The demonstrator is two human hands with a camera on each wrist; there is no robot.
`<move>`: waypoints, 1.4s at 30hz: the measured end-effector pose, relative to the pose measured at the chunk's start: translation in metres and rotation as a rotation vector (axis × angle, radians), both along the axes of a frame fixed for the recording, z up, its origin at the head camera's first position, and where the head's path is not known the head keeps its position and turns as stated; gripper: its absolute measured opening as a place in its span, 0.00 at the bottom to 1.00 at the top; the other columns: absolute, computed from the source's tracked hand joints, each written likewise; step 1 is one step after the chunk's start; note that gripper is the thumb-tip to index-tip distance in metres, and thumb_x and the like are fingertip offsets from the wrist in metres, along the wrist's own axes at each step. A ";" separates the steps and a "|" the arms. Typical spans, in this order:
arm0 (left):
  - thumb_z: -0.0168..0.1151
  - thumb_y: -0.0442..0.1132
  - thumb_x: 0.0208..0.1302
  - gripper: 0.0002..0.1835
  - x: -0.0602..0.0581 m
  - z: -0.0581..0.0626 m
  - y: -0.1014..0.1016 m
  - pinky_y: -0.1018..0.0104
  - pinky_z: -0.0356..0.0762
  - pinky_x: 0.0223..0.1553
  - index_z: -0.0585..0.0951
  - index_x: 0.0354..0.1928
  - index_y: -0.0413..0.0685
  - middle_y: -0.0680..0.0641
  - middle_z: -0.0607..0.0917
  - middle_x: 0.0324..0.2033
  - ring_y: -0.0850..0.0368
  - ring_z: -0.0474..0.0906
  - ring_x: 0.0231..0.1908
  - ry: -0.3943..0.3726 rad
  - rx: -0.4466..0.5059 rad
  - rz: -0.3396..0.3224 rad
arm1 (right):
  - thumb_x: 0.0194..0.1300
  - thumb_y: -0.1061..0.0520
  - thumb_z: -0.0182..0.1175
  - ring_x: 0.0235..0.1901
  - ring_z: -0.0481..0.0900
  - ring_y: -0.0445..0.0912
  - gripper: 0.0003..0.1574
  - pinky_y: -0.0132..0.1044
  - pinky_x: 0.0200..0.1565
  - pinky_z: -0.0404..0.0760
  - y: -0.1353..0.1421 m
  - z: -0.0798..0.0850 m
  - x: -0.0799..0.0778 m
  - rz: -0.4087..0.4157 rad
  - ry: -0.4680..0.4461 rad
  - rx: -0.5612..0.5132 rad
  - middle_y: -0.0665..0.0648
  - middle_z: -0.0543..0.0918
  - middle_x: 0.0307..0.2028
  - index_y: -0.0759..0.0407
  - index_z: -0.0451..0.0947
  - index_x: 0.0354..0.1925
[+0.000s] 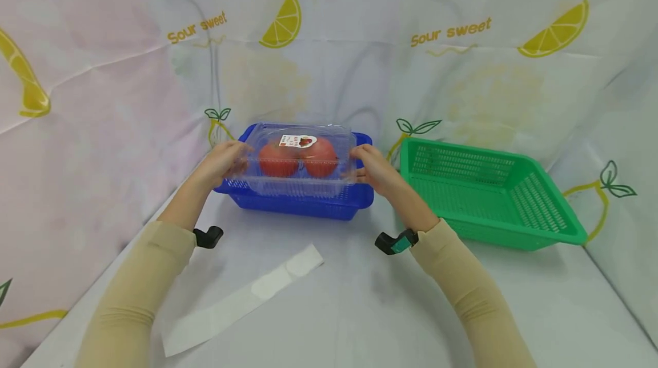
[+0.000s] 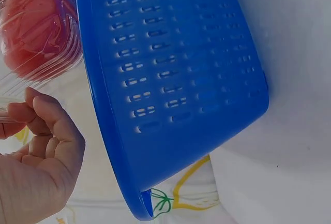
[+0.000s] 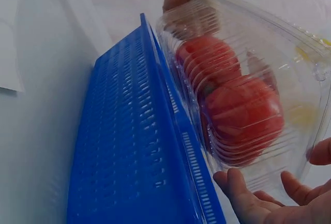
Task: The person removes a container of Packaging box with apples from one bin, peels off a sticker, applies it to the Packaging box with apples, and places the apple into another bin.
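A clear plastic clamshell box with two tomatoes inside is held by its two ends over the blue basket. A white label with red print sits on its lid. My left hand grips the left end, fingers curled at the edge. At the right end, my right hand holds the rim with thumb and fingers. In the right wrist view the tomatoes show through the ribbed plastic, just above the rim of the blue basket.
To the right stands a green plastic basket with slotted walls. A white paper strip lies slantwise on the white table in front. Behind hangs a cloth printed with lemons.
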State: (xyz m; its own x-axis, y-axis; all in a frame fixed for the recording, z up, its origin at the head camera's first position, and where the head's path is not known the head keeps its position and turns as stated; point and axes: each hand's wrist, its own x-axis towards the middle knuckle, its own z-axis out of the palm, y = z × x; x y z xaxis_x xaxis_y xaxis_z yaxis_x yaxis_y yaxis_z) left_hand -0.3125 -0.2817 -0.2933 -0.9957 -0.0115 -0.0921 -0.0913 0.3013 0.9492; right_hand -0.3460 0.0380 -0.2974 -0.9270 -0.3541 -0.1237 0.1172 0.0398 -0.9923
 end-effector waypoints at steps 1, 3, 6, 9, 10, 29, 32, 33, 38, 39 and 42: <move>0.44 0.44 0.68 0.24 -0.002 0.000 -0.001 0.75 0.74 0.25 0.67 0.58 0.32 0.50 0.74 0.29 0.65 0.74 0.24 0.005 -0.010 -0.005 | 0.70 0.56 0.40 0.41 0.79 0.60 0.14 0.43 0.45 0.77 -0.001 -0.001 -0.003 -0.002 0.002 0.007 0.60 0.64 0.50 0.64 0.58 0.49; 0.44 0.44 0.67 0.24 -0.007 -0.001 -0.002 0.74 0.74 0.26 0.67 0.58 0.31 0.49 0.74 0.29 0.65 0.73 0.24 0.010 -0.020 -0.006 | 0.70 0.57 0.41 0.39 0.80 0.59 0.14 0.42 0.43 0.78 -0.003 -0.002 -0.008 -0.009 0.002 0.017 0.60 0.64 0.48 0.64 0.58 0.49; 0.46 0.43 0.66 0.24 -0.012 -0.003 -0.002 0.73 0.74 0.26 0.68 0.57 0.32 0.50 0.75 0.27 0.64 0.74 0.24 0.003 -0.018 0.016 | 0.69 0.58 0.41 0.36 0.80 0.57 0.15 0.40 0.40 0.79 -0.006 -0.004 -0.013 -0.025 -0.003 0.038 0.59 0.64 0.47 0.64 0.58 0.50; 0.45 0.42 0.66 0.23 -0.017 -0.005 -0.002 0.74 0.74 0.26 0.69 0.57 0.32 0.51 0.76 0.26 0.65 0.74 0.23 -0.002 -0.029 0.046 | 0.69 0.58 0.41 0.34 0.80 0.54 0.16 0.38 0.36 0.79 -0.010 -0.007 -0.018 -0.038 -0.012 0.062 0.60 0.64 0.48 0.65 0.58 0.52; 0.45 0.41 0.66 0.23 -0.018 -0.006 -0.002 0.74 0.74 0.26 0.69 0.57 0.32 0.51 0.76 0.26 0.65 0.74 0.23 -0.004 -0.034 0.060 | 0.69 0.58 0.41 0.33 0.80 0.53 0.17 0.37 0.35 0.79 -0.012 -0.007 -0.020 -0.041 -0.016 0.066 0.60 0.65 0.48 0.65 0.58 0.53; 0.33 0.44 0.70 0.25 -0.042 -0.028 0.002 0.71 0.71 0.23 0.69 0.54 0.28 0.52 0.73 0.20 0.64 0.72 0.20 -0.010 -0.134 0.091 | 0.67 0.61 0.36 0.32 0.75 0.54 0.11 0.38 0.33 0.78 -0.023 -0.034 -0.044 -0.085 -0.098 0.114 0.57 0.65 0.38 0.60 0.58 0.26; 0.32 0.45 0.71 0.26 -0.046 -0.031 0.001 0.71 0.69 0.22 0.70 0.53 0.28 0.53 0.73 0.18 0.64 0.71 0.19 -0.013 -0.147 0.103 | 0.68 0.59 0.35 0.38 0.75 0.56 0.13 0.43 0.41 0.78 -0.026 -0.036 -0.046 -0.082 -0.109 0.123 0.58 0.67 0.40 0.59 0.60 0.27; 0.32 0.44 0.71 0.26 -0.047 -0.032 0.001 0.71 0.69 0.21 0.70 0.52 0.28 0.53 0.73 0.17 0.64 0.71 0.19 -0.012 -0.148 0.110 | 0.69 0.58 0.34 0.41 0.75 0.56 0.13 0.44 0.43 0.77 -0.027 -0.036 -0.047 -0.081 -0.116 0.127 0.58 0.68 0.42 0.60 0.61 0.28; 0.32 0.44 0.70 0.24 -0.051 -0.035 -0.001 0.73 0.70 0.22 0.70 0.50 0.28 0.53 0.73 0.17 0.65 0.72 0.19 -0.018 -0.145 0.132 | 0.72 0.54 0.33 0.52 0.70 0.60 0.20 0.48 0.52 0.72 -0.033 -0.041 -0.051 -0.082 -0.158 0.101 0.62 0.65 0.53 0.64 0.65 0.51; 0.32 0.44 0.70 0.24 -0.052 -0.036 -0.001 0.73 0.71 0.22 0.70 0.49 0.29 0.52 0.73 0.17 0.65 0.72 0.19 -0.018 -0.151 0.133 | 0.72 0.52 0.33 0.53 0.69 0.60 0.22 0.49 0.52 0.71 -0.034 -0.042 -0.052 -0.084 -0.163 0.094 0.62 0.65 0.55 0.63 0.64 0.54; 0.32 0.43 0.69 0.22 -0.054 -0.038 -0.001 0.74 0.72 0.22 0.71 0.45 0.30 0.51 0.73 0.18 0.66 0.73 0.19 -0.009 -0.180 0.135 | 0.73 0.49 0.33 0.54 0.69 0.59 0.23 0.50 0.51 0.71 -0.037 -0.044 -0.054 -0.086 -0.164 0.093 0.63 0.66 0.52 0.65 0.63 0.51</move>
